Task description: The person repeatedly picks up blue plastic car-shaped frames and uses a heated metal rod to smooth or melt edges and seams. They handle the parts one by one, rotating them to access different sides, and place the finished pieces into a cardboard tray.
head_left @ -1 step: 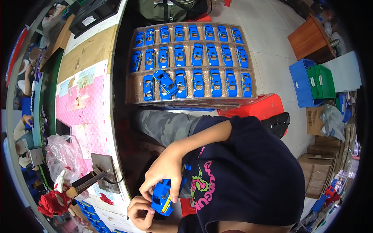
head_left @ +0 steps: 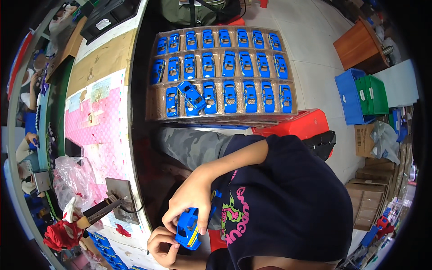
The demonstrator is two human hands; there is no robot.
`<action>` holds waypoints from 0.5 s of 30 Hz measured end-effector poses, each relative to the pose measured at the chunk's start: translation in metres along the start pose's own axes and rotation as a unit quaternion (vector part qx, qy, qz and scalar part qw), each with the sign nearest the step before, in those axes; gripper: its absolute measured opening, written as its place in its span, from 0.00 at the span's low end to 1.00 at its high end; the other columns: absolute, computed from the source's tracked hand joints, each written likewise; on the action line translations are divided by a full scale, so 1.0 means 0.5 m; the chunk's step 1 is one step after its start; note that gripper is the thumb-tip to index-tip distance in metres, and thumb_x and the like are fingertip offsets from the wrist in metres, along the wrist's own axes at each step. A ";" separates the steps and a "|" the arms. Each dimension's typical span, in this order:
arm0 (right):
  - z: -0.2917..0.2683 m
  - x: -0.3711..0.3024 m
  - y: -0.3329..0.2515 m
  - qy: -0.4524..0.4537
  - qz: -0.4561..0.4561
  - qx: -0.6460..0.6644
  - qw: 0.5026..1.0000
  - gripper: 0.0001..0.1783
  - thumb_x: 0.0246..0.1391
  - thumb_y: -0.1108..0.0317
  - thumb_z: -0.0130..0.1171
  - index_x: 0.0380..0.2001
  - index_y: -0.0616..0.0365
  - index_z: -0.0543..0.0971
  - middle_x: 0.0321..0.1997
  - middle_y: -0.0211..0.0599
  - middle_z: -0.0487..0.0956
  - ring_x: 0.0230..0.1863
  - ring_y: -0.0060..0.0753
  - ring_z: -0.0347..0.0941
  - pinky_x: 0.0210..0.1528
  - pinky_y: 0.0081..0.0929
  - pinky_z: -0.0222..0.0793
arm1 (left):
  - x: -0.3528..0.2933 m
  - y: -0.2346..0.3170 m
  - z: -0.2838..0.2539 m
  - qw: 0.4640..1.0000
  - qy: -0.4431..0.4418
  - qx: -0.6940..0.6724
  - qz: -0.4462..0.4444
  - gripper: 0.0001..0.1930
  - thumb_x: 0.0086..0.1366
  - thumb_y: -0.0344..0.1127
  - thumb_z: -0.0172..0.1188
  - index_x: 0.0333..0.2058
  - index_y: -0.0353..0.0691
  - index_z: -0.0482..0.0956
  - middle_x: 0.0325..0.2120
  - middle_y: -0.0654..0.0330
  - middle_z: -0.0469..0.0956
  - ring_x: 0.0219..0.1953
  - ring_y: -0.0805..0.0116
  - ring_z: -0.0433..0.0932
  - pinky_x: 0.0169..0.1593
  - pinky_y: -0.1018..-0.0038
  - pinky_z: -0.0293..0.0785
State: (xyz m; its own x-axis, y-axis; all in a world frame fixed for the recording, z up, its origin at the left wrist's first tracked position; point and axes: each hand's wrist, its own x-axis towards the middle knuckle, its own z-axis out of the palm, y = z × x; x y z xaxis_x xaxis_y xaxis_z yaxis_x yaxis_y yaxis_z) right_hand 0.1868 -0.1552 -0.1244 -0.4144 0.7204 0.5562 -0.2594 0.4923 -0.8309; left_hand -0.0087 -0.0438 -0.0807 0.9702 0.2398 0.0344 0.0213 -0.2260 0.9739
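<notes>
A blue toy car shell (head_left: 191, 228) with a yellow stripe along its side is held over the gap beside the workbench. My right hand (head_left: 191, 198), the upper one in the picture, spans the shell from above, with the thumb on its striped side and the fingers on the other. My left hand (head_left: 163, 245), lower in the picture, has curled fingers and a thumb pressed at the shell's end. Whatever may lie between those left fingertips is hidden. Beyond my right arm, a divided tray (head_left: 155, 96) holds several similar shells in rows, one lying slanted across others (head_left: 192, 96).
The workbench (head_left: 105, 148) carries a clear plastic bag (head_left: 74, 177), a metal plate stand (head_left: 121, 193) and a red cloth-wrapped tool (head_left: 65, 234). More blue shells (head_left: 105, 249) lie at the lower left. A red bin (head_left: 301, 126), stacked crates (head_left: 353, 96) and cartons (head_left: 366, 198) stand to the right.
</notes>
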 end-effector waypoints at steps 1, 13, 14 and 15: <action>0.000 0.000 -0.004 -0.004 0.004 0.003 1.000 0.28 0.36 0.56 0.63 0.36 0.63 0.65 0.26 0.43 0.73 0.27 0.41 0.70 0.28 0.30 0.64 | -0.001 -0.001 0.001 1.000 -0.003 -0.009 -0.006 0.13 0.43 0.35 0.62 0.18 0.35 0.66 0.20 0.58 0.66 0.24 0.71 0.64 0.31 0.79 0.59; 0.006 -0.005 0.010 0.005 0.008 0.000 1.000 0.29 0.36 0.57 0.64 0.36 0.63 0.64 0.28 0.44 0.74 0.28 0.42 0.71 0.28 0.30 0.65 | 0.009 0.005 0.015 0.994 -0.004 -0.093 -0.062 0.13 0.45 0.34 0.63 0.22 0.35 0.66 0.21 0.59 0.66 0.25 0.72 0.64 0.32 0.79 0.59; 0.007 -0.003 0.009 0.000 0.009 0.002 1.000 0.29 0.36 0.58 0.64 0.36 0.63 0.64 0.28 0.44 0.74 0.28 0.42 0.71 0.28 0.30 0.65 | 0.005 0.005 0.013 0.994 -0.009 -0.093 -0.060 0.13 0.45 0.33 0.63 0.21 0.35 0.66 0.21 0.59 0.66 0.25 0.72 0.64 0.32 0.79 0.59; 0.008 -0.002 0.007 -0.004 0.011 0.003 1.000 0.29 0.36 0.58 0.64 0.36 0.63 0.64 0.28 0.44 0.74 0.28 0.42 0.71 0.28 0.30 0.64 | 0.002 0.005 0.012 0.994 -0.016 -0.093 -0.058 0.13 0.45 0.33 0.63 0.21 0.35 0.66 0.21 0.59 0.66 0.25 0.72 0.64 0.32 0.79 0.59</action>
State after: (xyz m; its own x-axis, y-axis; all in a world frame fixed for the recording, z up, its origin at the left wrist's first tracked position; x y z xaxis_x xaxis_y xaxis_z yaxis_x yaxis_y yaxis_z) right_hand 0.1828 -0.1561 -0.1279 -0.4276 0.7263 0.5382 -0.2556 0.4739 -0.8426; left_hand -0.0065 -0.0498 -0.0796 0.9709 0.2240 -0.0850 0.0915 -0.0188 0.9956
